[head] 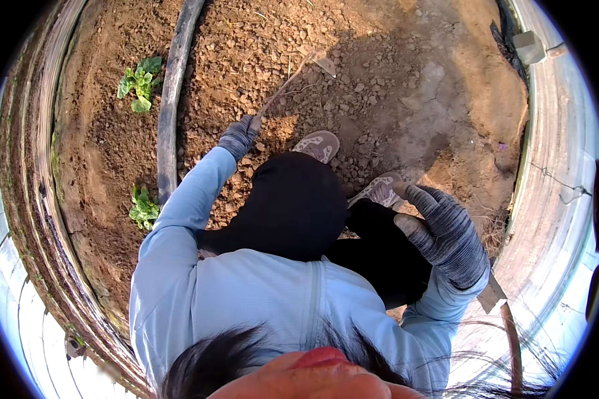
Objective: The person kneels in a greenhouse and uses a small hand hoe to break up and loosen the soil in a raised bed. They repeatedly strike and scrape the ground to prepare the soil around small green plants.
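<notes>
My left hand (238, 137), in a grey knitted glove, is closed around the near end of the handle of a small hand hoe (284, 89). The tool reaches away from me, and its thin pale metal blade (325, 65) rests on loose, crumbly soil. At the right, my right hand (437, 224), gloved with bare fingertips, is raised over my right knee. Its thumb and fingers are apart and nothing shows between them.
A dark hose or flat pipe (170, 95) runs along the soil at the left. Beyond it grow leafy green plants (141, 85), (144, 208). My shoes (319, 145) stand on the soil. A grey block (529, 47) sits at the right edge.
</notes>
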Motion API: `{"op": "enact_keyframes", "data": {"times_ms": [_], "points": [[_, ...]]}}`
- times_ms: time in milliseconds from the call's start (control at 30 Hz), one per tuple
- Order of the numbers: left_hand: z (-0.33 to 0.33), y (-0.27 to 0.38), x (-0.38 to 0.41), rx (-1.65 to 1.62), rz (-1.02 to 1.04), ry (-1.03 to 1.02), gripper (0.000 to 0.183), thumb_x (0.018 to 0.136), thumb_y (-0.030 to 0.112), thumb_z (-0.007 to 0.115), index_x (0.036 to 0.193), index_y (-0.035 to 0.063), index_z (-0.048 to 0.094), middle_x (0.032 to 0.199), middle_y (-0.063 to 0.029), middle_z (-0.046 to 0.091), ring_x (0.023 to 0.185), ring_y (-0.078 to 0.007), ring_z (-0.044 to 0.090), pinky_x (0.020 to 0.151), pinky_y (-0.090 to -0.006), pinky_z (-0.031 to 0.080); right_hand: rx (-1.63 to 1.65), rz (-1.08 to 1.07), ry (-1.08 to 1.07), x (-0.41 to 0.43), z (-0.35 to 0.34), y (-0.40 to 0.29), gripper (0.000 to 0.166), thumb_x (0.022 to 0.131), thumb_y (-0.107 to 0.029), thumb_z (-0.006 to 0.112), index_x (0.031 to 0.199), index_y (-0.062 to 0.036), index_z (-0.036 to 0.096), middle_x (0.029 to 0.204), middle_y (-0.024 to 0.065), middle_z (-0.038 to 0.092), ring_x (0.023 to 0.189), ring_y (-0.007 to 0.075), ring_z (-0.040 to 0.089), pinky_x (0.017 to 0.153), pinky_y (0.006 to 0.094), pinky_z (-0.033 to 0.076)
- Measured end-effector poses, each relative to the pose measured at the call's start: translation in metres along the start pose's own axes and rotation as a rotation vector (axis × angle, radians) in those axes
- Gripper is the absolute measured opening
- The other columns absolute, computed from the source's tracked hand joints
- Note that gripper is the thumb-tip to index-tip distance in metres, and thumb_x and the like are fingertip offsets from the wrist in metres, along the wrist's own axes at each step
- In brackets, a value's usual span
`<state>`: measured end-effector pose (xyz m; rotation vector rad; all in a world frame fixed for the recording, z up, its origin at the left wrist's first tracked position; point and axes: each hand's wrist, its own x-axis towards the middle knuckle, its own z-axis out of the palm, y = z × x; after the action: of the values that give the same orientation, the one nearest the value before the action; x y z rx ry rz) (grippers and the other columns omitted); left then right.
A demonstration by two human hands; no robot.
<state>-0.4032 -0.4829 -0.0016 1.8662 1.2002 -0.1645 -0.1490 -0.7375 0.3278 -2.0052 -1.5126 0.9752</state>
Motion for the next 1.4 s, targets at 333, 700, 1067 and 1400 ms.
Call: {"op": "enact_keyframes", "data": {"times_ms": [333,700,1067,1400], "points": [[0.011,-0.066,-0.022,0.340,-0.156,-0.098,0.056,0.090,0.052,0.038,0.117,0.0050,0.052,0.105,-0.0220,0.060,0.099,-0.0383,0.056,0.087,-0.0421,0.042,-0.034,0.066,-0.008,0.005,0.002,-0.007,0.038,0.080,-0.018,0.067,0.113,-0.0026,0.058,0.100,0.0183,0.062,0.095,0.0321,0.061,0.082,0.0362,0.048],[-0.010,-0.079,-0.018,0.051,-0.217,0.207,0.041,0.096,0.036,0.037,0.114,0.0024,0.051,0.093,-0.0115,0.061,0.086,-0.0241,0.059,0.076,-0.0314,0.049,-0.075,0.006,0.035,0.003,0.009,-0.002,0.039,0.079,-0.017,0.068,0.113,-0.0015,0.058,0.101,0.0190,0.062,0.096,0.0319,0.060,0.083,0.0363,0.047],[0.000,-0.172,-0.075,0.048,-0.185,0.428,0.054,0.092,0.048,0.037,0.117,0.0030,0.053,0.100,-0.0246,0.061,0.095,-0.0380,0.059,0.080,-0.0435,0.046,-0.030,0.058,0.001,0.009,0.013,-0.001,0.040,0.079,-0.016,0.069,0.114,-0.0020,0.057,0.103,0.0185,0.062,0.099,0.0317,0.059,0.086,0.0363,0.046],[-0.023,-0.104,-0.059,0.037,-0.258,0.352,0.055,0.092,0.047,0.042,0.120,0.0002,0.051,0.103,-0.0229,0.061,0.098,-0.0345,0.059,0.084,-0.0370,0.044,-0.045,0.105,-0.053,0.021,0.018,-0.007,0.032,0.083,-0.012,0.063,0.112,-0.0008,0.058,0.104,0.0175,0.062,0.098,0.0275,0.060,0.085,0.0341,0.046]]}}
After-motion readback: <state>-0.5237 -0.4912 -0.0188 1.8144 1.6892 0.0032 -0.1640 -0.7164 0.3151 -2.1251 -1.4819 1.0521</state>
